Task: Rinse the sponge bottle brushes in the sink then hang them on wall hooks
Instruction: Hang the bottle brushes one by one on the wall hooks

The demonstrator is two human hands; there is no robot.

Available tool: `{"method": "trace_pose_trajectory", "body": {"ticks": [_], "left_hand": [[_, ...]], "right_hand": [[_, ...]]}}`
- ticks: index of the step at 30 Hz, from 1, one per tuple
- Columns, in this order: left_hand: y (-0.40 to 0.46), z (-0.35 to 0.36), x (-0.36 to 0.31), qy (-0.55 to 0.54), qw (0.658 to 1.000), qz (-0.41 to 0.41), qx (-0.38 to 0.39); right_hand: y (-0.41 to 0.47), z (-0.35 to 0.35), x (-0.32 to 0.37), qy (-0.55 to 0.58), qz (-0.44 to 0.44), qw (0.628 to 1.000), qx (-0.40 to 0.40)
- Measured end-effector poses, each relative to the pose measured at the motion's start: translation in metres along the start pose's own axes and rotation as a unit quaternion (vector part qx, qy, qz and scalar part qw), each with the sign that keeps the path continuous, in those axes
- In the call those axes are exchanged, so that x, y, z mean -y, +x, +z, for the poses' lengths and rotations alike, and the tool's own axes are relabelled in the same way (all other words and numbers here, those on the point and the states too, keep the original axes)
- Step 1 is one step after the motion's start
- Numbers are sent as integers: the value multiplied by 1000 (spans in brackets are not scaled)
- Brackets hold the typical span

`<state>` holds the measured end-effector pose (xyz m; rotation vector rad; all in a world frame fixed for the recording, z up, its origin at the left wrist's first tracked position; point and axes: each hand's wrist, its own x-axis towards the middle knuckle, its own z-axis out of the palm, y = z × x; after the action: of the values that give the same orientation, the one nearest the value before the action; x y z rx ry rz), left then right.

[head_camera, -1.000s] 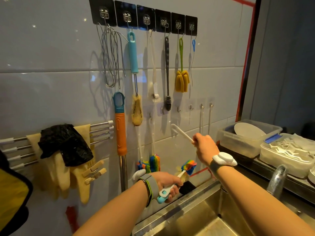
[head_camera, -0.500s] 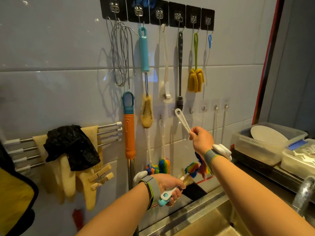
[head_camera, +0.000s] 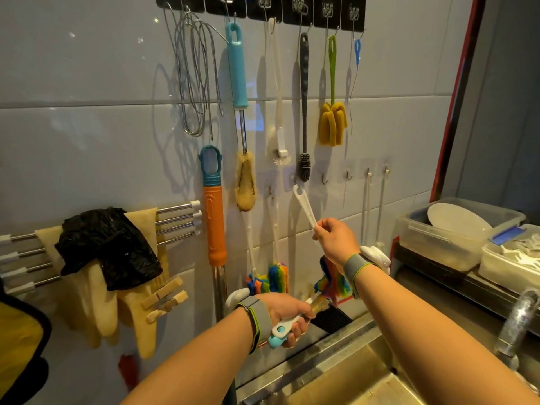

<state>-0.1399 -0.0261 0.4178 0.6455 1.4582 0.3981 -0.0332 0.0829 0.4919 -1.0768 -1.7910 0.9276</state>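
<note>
White-handled bottle brush with rainbow sponge head [head_camera: 304,204] is held up by the right hand [head_camera: 336,241], fingers pinched on the thin handle; its loop end is right at a small clear wall hook [head_camera: 294,180], can't tell if it's hooked on. Its rainbow sponge head [head_camera: 333,277] shows below and behind the right wrist. Left hand [head_camera: 287,312] is clenched around a bundle of brush handles, white and light blue [head_camera: 282,331], low, over the rim of the steel sink [head_camera: 344,375]; one rainbow sponge tip of that bundle sticks out toward the wall. Both wrists wear grey bands with white devices.

Two more rainbow-sponge brushes [head_camera: 268,280] hang on the lower hook row, just left of the held one. Free small hooks [head_camera: 325,179] sit to the right of the loop end.

Upper row of black-backed hooks carries a wire loop tool [head_camera: 193,80], teal-handled brush with tan sponge [head_camera: 239,92], white brush [head_camera: 279,92], dark bristle brush [head_camera: 304,106], green-handled yellow sponge brush [head_camera: 332,121] and a thin blue-tipped wire brush [head_camera: 357,54]. An orange-and-teal mop handle [head_camera: 214,220] hangs left of them. Far left, a metal rack [head_camera: 178,220] holds yellow gloves [head_camera: 96,290] and a black bag [head_camera: 108,247], with wooden clothespins. Right side: clear plastic tubs [head_camera: 438,244] with a white plate, and a steel tap [head_camera: 517,323].
</note>
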Motion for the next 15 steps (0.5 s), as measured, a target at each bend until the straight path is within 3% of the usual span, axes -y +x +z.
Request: {"method": "trace_pose_trajectory", "body": {"ticks": [15], "left_hand": [[-6, 12, 5, 9, 1000, -16, -3]], "right_hand": [[-37, -21, -19, -124, -12, 992, 9]]}}
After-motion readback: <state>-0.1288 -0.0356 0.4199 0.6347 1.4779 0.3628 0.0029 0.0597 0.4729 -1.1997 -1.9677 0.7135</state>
